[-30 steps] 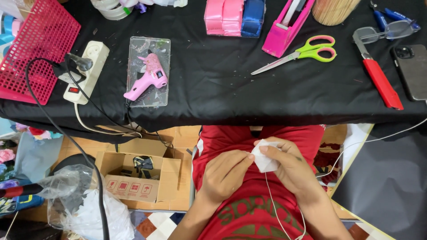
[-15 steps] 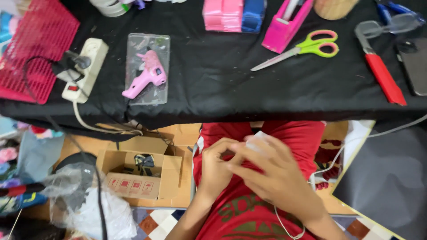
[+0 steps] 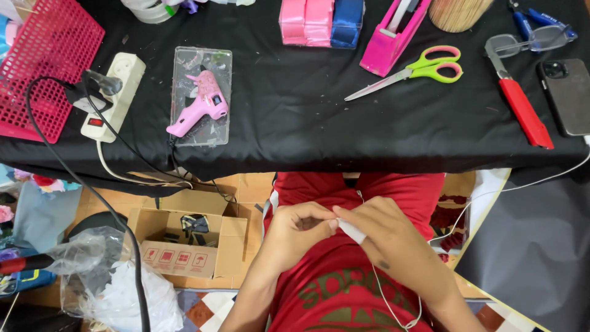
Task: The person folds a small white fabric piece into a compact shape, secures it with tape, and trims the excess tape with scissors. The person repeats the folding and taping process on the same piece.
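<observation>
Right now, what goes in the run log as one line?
left hand: pinching small white piece | right hand: gripping same piece | place: lap, below black table

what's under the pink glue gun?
The pink glue gun lies on a clear rectangular sheet, which rests on the black tablecloth. The table surface beneath the cloth is covered, unseen.

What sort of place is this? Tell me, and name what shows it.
Probably a home craft table. A pink glue gun lies on the black cloth near scissors and ribbon rolls. Below the edge, the left hand and right hand pinch a small white piece.
</observation>
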